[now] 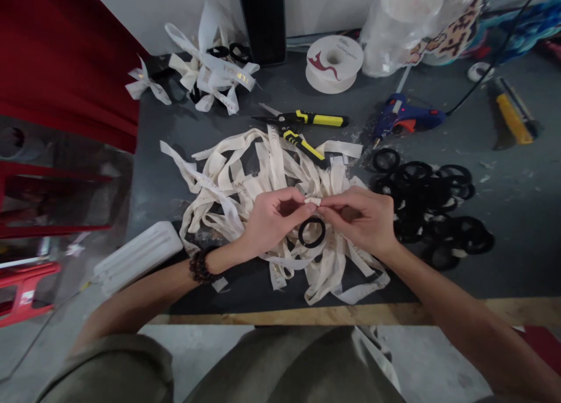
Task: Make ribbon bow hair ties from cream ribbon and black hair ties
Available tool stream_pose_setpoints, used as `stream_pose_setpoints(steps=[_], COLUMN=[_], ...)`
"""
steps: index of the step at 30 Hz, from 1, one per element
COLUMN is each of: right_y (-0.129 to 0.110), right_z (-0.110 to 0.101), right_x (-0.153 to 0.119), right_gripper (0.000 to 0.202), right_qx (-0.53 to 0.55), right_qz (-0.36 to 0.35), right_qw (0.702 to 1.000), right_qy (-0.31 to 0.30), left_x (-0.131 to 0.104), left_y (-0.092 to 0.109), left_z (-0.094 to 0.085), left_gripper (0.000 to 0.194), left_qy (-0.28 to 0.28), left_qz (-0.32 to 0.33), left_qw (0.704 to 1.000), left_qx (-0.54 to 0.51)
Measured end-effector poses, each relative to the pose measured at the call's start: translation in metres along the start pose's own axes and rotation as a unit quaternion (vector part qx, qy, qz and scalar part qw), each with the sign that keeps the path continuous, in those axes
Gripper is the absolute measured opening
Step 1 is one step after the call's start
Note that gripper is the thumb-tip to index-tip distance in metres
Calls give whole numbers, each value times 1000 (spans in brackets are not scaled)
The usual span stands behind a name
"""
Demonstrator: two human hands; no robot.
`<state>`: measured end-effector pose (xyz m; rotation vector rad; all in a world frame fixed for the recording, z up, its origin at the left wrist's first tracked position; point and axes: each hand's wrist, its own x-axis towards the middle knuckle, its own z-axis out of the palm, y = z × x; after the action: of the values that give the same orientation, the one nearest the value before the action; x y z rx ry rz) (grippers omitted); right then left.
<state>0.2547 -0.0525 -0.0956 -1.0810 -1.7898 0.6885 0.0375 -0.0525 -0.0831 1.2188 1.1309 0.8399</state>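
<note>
I judge the short cream fabric ribbon [312, 202], pinched between my left fingers [301, 215] and right fingers [344, 201], light and limp, best held by its ends, with the round black fabric band [311, 245] just below them.

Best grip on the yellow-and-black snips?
Probably both yellow handles, right hand coming from the right. The snips lie with blades pointing left and handles spread rightward; the lower handle crosses the ribbons, so lift clear of them.
</note>
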Motion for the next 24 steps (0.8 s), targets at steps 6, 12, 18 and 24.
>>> stream_pose_setpoints(steps=[6,12,18,24], right_y=[-8,-10,-5,-5], right_z=[-2,-2,-2,0], right_x=[1,0,0,1], right_gripper=[2,9,10,9], right_qx=[-32,-47,-18,-31], right_qz=[5,-14,-48,-69], right_qw=[999,998,999,997], right_qy=[0,31,18,1], left_x=[-2,-4,-5,-5], left_y=[-1,-4,-6,-7], left_z=[2,2,0,-1], left_gripper=[28,31,30,31], left_qy=[8,31,16,14], left_qz=[31,55,63,51], left_qw=[999,998,996,996], left_qx=[14,22,55,65])
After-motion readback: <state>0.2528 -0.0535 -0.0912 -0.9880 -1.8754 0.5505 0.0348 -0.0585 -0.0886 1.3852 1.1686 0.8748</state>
